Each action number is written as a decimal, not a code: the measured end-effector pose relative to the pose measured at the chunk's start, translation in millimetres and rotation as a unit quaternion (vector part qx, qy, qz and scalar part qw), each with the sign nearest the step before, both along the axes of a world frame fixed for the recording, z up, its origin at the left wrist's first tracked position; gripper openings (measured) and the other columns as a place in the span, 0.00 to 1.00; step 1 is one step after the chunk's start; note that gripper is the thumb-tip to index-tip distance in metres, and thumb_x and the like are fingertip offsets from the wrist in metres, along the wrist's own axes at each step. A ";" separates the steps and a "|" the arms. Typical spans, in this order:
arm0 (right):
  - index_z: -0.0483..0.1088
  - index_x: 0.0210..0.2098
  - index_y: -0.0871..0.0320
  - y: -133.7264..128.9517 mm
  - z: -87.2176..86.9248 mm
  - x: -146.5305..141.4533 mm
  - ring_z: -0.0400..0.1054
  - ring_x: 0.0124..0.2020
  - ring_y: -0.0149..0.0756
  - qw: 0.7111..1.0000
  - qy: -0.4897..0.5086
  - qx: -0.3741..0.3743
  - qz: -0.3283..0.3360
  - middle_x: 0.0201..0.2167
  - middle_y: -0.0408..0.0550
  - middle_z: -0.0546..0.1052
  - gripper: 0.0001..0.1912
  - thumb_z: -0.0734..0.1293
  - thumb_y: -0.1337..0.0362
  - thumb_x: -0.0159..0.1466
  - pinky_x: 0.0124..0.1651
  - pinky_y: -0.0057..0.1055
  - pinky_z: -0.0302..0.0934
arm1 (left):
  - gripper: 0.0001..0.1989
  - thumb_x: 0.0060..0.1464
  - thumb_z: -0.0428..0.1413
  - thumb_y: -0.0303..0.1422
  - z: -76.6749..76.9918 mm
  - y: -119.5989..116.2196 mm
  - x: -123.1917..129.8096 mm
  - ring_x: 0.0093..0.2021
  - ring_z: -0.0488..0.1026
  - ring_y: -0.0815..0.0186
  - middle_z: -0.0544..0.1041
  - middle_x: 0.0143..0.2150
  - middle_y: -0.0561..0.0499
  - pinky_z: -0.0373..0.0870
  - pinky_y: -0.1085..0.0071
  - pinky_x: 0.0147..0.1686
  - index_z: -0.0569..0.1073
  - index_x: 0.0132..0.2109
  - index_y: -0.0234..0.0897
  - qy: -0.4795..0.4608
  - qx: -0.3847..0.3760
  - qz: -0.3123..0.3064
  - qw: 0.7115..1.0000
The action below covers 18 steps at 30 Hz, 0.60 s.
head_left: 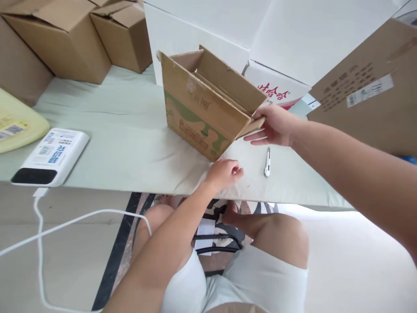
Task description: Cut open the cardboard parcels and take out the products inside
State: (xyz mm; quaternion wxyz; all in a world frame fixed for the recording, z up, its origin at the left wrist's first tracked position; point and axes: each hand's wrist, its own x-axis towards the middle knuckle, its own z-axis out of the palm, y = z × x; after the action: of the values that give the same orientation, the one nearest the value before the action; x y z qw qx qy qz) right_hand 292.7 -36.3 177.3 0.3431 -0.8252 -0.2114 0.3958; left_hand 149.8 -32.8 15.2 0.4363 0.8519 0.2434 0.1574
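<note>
resting just off the box's near bottom corner, my left hand (224,174) was loosely curled over the cloth (124,152), with nothing visible in its grip. to its right lay the slim white knife (267,162), its length running away from me. beyond the knife, my right hand (276,126) pinched a flap at the box's right end, thumb above, lower fingers spread.

from that hand i saw the box (198,108) stretching leftward and away, its long axis slanting from near right to far left. the right hand was already on its end; the left was close to the lower corner. the box stood tilted on the cloth, its top flaps parted: tan cardboard, creased edges, green print. the cloth was pale, thin and wrinkled. farther back, i had a glossy white carton (273,82) with red lettering and plain brown cartons (127,39) at far left.
</note>
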 end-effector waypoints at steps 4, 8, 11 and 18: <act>0.74 0.49 0.54 -31.9 -15.2 1.2 0.79 0.38 0.46 0.992 0.119 0.040 -0.028 0.41 0.51 0.81 0.16 0.65 0.59 0.62 0.40 0.44 0.77 | 0.12 0.61 0.54 0.37 2.5 4.5 -5.8 0.33 0.70 0.64 0.78 0.32 0.51 0.58 0.67 0.33 0.72 0.30 0.39 0.003 0.008 0.004 1.000; 0.71 0.49 0.54 -59.4 -41.6 -10.6 0.78 0.40 0.38 0.949 0.179 0.220 -0.136 0.40 0.48 0.81 0.14 0.62 0.64 0.64 0.39 0.36 0.78 | 0.12 0.61 0.52 0.35 3.9 2.2 -5.9 0.31 0.69 0.64 0.77 0.29 0.50 0.56 0.67 0.31 0.72 0.30 0.39 0.026 0.012 -0.020 0.999; 0.71 0.44 0.55 -82.5 -49.7 -12.8 0.77 0.41 0.34 0.899 0.166 0.315 -0.254 0.39 0.47 0.81 0.12 0.61 0.68 0.64 0.43 0.32 0.79 | 0.11 0.58 0.54 0.34 3.4 -4.2 -6.5 0.28 0.67 0.64 0.74 0.26 0.51 0.54 0.67 0.29 0.71 0.27 0.39 0.051 0.010 -0.076 0.996; 0.75 0.34 0.52 -187.6 -19.4 47.0 0.75 0.57 0.37 0.833 -0.068 0.419 -0.355 0.47 0.49 0.80 0.12 0.60 0.68 0.63 0.58 0.35 0.74 | 0.11 0.56 0.52 0.30 1.3 -9.3 -9.4 0.26 0.63 0.65 0.72 0.25 0.51 0.50 0.66 0.28 0.69 0.25 0.39 0.089 0.021 -0.113 0.989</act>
State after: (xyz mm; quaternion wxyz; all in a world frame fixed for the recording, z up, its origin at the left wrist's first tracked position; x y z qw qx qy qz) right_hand 339.6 -223.9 157.9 0.7577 -0.6455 -0.0717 0.0636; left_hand 140.3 -42.1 16.5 0.4100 0.8934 0.1804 0.0357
